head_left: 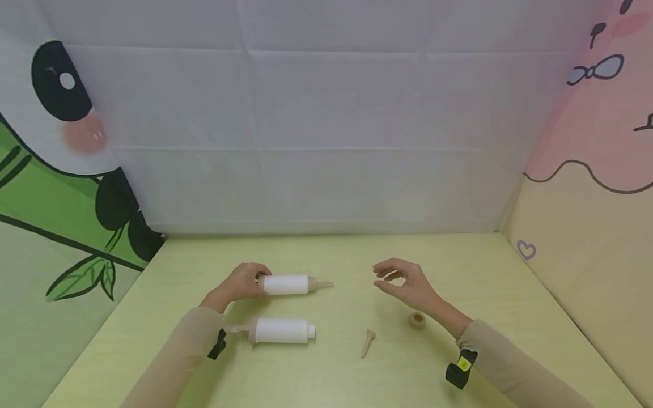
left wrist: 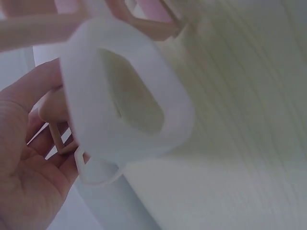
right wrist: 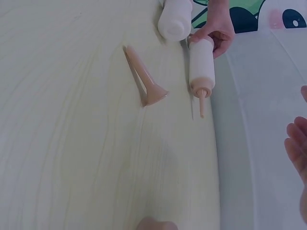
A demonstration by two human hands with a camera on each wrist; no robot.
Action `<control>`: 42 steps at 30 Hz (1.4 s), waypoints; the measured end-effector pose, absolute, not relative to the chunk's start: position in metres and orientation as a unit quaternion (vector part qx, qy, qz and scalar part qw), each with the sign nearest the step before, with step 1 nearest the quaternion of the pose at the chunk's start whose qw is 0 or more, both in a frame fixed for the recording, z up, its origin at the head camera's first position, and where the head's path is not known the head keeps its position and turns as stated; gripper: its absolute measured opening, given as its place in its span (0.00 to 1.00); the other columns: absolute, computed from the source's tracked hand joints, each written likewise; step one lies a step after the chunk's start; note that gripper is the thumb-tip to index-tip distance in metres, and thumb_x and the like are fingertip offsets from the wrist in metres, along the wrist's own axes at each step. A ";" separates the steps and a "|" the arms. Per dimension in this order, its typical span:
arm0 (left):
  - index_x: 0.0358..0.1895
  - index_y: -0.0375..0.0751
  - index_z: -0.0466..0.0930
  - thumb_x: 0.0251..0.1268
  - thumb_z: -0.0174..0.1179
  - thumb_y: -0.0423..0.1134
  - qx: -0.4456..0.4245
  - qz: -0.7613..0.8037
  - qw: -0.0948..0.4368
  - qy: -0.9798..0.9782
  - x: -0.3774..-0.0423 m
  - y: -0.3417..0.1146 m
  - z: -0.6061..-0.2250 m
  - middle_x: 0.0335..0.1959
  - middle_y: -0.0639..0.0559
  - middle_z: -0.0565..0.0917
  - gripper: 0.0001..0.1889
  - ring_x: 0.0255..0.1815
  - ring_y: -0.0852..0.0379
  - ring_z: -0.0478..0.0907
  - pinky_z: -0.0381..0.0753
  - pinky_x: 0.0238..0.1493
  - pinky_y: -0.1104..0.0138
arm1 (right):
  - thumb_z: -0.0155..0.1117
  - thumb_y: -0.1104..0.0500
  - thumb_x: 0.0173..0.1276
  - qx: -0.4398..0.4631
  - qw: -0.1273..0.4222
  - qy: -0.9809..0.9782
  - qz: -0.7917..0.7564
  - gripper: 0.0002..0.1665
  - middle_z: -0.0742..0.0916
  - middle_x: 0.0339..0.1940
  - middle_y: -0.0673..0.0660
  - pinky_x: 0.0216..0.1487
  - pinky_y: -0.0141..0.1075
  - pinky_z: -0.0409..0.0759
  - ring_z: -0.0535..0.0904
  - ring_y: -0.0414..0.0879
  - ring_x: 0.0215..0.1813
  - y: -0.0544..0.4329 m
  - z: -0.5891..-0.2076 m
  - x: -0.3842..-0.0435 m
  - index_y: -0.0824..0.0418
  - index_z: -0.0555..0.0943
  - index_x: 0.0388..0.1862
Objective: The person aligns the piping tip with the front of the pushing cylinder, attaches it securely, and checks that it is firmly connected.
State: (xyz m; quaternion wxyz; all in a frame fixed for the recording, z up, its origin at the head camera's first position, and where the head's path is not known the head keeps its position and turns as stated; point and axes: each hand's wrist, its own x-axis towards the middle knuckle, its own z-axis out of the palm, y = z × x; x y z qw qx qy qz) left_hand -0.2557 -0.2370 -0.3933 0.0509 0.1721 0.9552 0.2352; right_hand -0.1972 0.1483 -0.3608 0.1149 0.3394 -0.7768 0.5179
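Observation:
My left hand [head_left: 242,282] grips the beige left end of a white bottle [head_left: 287,284], its fingers and thumb wrapped around that end. The bottle lies sideways, with a beige collar and thin beige nozzle [head_left: 323,284] pointing right. In the left wrist view, a pale white loop [left wrist: 175,110] close to the lens covers part of the hand. My right hand [head_left: 406,283] hovers to the right of the nozzle, holding nothing, its fingers loosely bent and thumb apart. Below it on the table are a loose beige nozzle [head_left: 368,343] and a beige ring-shaped cap [head_left: 417,321].
A second white bottle [head_left: 282,331] lies nearer on the table [head_left: 326,374], its bare white neck facing right and a beige collar with a pale loop at its left end. A white cloth wall [head_left: 331,187] stands behind the table; printed cloths hang at both sides.

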 end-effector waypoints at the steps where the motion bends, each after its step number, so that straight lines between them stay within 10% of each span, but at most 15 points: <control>1: 0.41 0.35 0.80 0.38 0.72 0.35 0.174 0.232 0.051 0.956 -0.256 -0.237 -0.393 0.37 0.46 0.81 0.20 0.35 0.53 0.76 0.76 0.35 0.61 | 0.65 0.73 0.53 0.340 0.115 -0.776 0.518 0.14 0.83 0.38 0.63 0.37 0.40 0.80 0.81 0.48 0.37 0.148 -0.361 -0.197 0.68 0.79 0.40; 42: 0.54 0.35 0.74 0.49 0.67 0.44 0.178 0.264 0.030 0.948 -0.255 -0.235 -0.363 0.54 0.35 0.74 0.27 0.55 0.36 0.69 0.71 0.50 0.48 | 0.65 0.71 0.55 0.320 0.099 -0.797 0.502 0.14 0.83 0.40 0.62 0.39 0.41 0.80 0.80 0.55 0.39 0.146 -0.362 -0.198 0.68 0.79 0.42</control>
